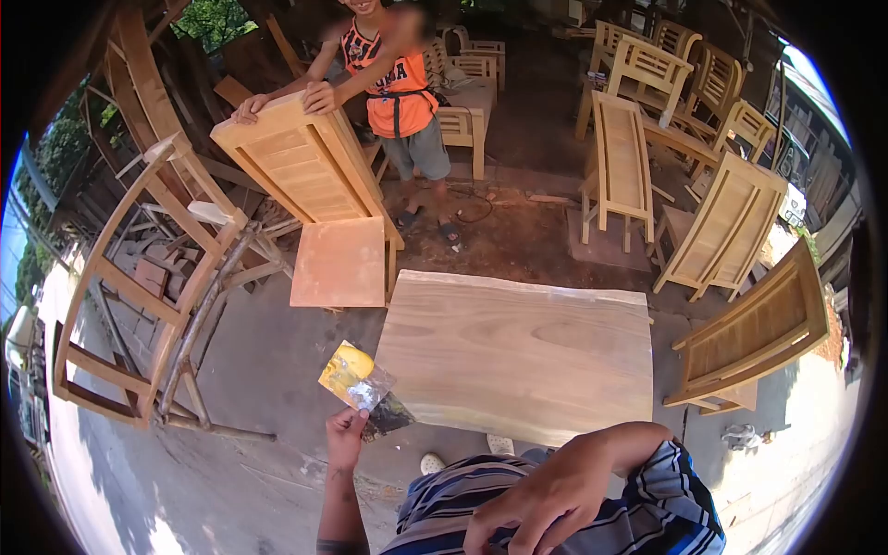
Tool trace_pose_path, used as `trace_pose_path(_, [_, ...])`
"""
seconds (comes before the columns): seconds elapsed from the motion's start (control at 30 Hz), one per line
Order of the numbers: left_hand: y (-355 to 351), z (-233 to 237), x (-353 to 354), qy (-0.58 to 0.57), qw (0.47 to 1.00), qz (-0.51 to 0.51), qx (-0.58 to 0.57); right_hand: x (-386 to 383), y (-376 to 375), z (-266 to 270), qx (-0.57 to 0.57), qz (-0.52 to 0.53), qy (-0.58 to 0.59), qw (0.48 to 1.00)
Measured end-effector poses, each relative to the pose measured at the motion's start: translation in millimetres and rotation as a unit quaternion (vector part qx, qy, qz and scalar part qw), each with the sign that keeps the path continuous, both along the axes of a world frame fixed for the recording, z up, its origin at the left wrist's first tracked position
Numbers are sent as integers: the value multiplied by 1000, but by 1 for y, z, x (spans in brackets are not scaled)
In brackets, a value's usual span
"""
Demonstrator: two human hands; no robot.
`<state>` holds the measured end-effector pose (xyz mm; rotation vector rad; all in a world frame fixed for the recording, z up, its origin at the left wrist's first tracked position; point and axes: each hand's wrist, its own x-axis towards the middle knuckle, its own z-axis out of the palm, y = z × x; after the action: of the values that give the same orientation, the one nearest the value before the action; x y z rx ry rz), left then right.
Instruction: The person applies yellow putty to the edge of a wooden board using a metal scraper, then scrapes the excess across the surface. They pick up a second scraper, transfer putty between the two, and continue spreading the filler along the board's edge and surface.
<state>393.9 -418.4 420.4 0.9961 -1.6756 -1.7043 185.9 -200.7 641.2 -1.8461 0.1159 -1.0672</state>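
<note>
Raised at the left of centre, my left hand pinches the lower edge of a small flat square board. Yellow paste and a whitish smear cover its face. Just beyond it lies a wide wooden slab with a wavy far edge and dark grain in the middle. My right hand is in front of my striped shirt, close to the body, with its fingers bent downward and apart. Nothing shows in that hand, and its fingertips are partly cut off by the frame.
A person in an orange top grips the top of a tall panel-backed chair. A curved wooden frame leans at left on round poles. Chairs with panelled backs stand at right; a reddish-brown chair is nearer.
</note>
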Motion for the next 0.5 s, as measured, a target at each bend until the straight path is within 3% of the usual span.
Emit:
trace_pose_path(0.1, [14, 1, 3, -4, 1000, 13, -7, -56, 31, 25, 10, -110, 97, 989])
trace_pose_path(0.13, [13, 2, 7, -6, 1000, 17, -11, -69, 41, 59, -68, -264, 68, 960])
trace_pose_path(0.17, [12, 6, 9, -13, 1000, 22, -15, -63, 46, 79, -196, -402, -45, 893])
trace_pose_path(0.2, [9, 12, 9, -19, 999, 26, -21, -51, 75, 113, -302, -528, 31, 793])
trace_pose_path(0.23, [8, 16, 8, -23, 999, 31, -27, -39, 104, 146, -383, -648, 93, 651])
trace_pose_path(0.27, [8, 16, 8, -19, 999, 32, -25, -28, 119, 168, -478, -659, 167, 555])
trace_pose_path(0.33, [29, 15, -1, -16, 999, 33, -27, -30, 144, 178, -560, -597, 250, 518])
trace_pose_path(0.5, [44, 7, -15, -6, 999, 36, -15, -39, 137, 176, -544, -591, 300, 515])
